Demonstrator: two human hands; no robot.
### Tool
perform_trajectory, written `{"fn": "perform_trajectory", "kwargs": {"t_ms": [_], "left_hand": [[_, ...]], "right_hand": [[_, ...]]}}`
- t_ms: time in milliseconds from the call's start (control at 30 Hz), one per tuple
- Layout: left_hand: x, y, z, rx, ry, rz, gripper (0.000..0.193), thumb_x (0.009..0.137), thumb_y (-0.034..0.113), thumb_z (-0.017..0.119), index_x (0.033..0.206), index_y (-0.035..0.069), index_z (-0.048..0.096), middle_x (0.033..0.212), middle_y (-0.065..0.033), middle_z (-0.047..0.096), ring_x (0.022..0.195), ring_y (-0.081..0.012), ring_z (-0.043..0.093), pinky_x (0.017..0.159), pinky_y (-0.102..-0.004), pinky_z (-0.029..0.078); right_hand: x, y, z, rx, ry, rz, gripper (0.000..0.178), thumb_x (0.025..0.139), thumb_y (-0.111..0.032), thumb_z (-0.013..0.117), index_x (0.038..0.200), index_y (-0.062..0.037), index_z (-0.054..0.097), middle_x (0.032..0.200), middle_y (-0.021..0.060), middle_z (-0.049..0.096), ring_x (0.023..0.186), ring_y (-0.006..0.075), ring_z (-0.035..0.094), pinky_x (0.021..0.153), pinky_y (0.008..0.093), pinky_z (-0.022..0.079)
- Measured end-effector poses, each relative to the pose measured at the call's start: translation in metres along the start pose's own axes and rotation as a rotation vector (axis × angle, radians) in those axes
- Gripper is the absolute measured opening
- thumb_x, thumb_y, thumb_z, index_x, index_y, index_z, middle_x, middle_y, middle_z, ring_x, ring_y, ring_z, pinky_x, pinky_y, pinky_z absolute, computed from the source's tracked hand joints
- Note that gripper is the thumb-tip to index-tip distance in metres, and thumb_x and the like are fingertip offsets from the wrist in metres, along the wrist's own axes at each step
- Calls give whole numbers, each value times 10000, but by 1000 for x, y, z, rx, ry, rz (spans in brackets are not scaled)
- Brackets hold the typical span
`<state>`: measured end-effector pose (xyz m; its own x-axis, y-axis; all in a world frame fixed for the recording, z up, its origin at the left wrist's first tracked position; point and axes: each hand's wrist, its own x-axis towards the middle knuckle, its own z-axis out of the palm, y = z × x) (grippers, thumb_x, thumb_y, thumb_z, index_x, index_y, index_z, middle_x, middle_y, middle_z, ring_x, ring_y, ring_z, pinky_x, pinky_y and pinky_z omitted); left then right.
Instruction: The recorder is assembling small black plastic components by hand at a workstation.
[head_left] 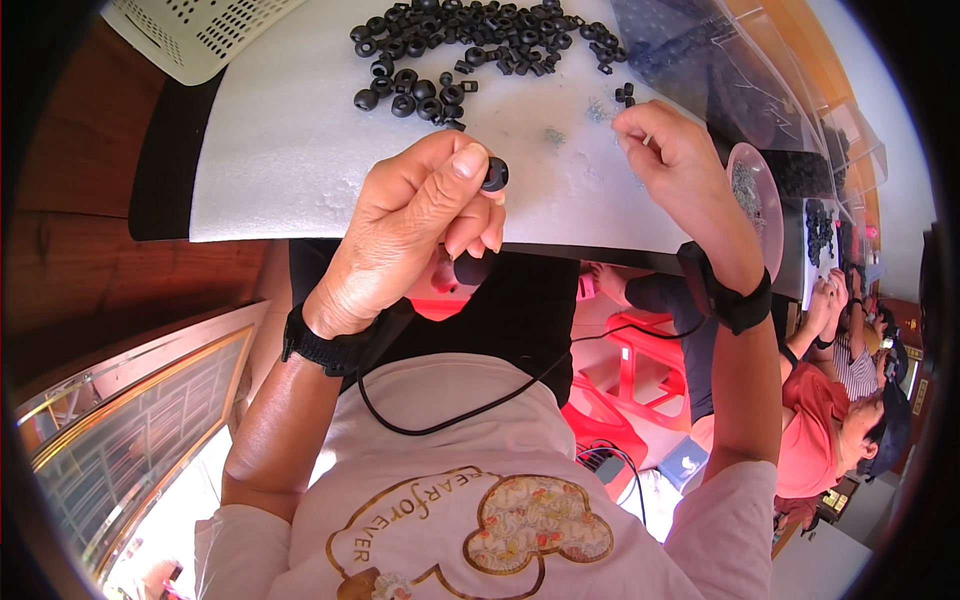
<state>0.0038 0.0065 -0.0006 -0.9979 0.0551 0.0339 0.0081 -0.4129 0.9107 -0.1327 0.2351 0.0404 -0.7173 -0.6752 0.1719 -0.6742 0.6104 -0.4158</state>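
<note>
My left hand (405,210) is closed, thumb and forefinger pinching a small round black plastic part (495,175) with a hole in it, held just above the table's near edge. My right hand (682,160) reaches over the white foam sheet (290,150), its thumb and fingertip pressed together beside a small cluster of thin silvery pieces (598,110). Whatever lies between those fingertips is too small to make out. Many loose black parts (425,90), some round and some short, are heaped on the sheet beyond my hands.
A cream perforated basket (200,35) stands at the far left. Clear plastic bins (720,70) are at the right, with a pink bowl (757,200) of silvery pieces near my right wrist. Below are red stools (645,365). A black cable (470,415) crosses my lap; co-workers (830,420) sit rightward.
</note>
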Motion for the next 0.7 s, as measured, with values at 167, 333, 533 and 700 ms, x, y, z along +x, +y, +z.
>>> {"fn": "perform_trajectory", "kwargs": {"t_ms": [167,333,533,700], "left_hand": [[0,0,0,5,12,-2,412,988,417,451,939,21,557,519,-17,395,607,-169,538,538,-264,407],[0,1,1,34,13,1,405,992,415,439,908,35,551,526,-12,393,612,-161,543,537,-261,408],[1,1,1,6,22,-1,393,998,400,432,914,36,554,534,-12,395,618,-163,540,547,-263,410],[0,2,0,-65,27,-33,386,1002,388,428,913,33,551,539,-15,397,629,-174,530,576,-272,416]], "right_hand": [[-14,-28,-7,-32,-103,-22,105,825,-26,591,928,-22,579,818,105,561,688,252,564,589,333,433],[-17,-39,9,-277,-119,-108,81,817,-78,592,864,-29,548,827,113,544,726,318,605,600,415,482],[-13,-38,14,-402,-135,-168,72,787,-40,579,832,-22,526,831,108,536,700,310,611,578,406,491],[-12,-46,17,-363,-149,-78,105,787,10,581,855,-23,508,829,144,520,711,361,563,617,406,475]]}}
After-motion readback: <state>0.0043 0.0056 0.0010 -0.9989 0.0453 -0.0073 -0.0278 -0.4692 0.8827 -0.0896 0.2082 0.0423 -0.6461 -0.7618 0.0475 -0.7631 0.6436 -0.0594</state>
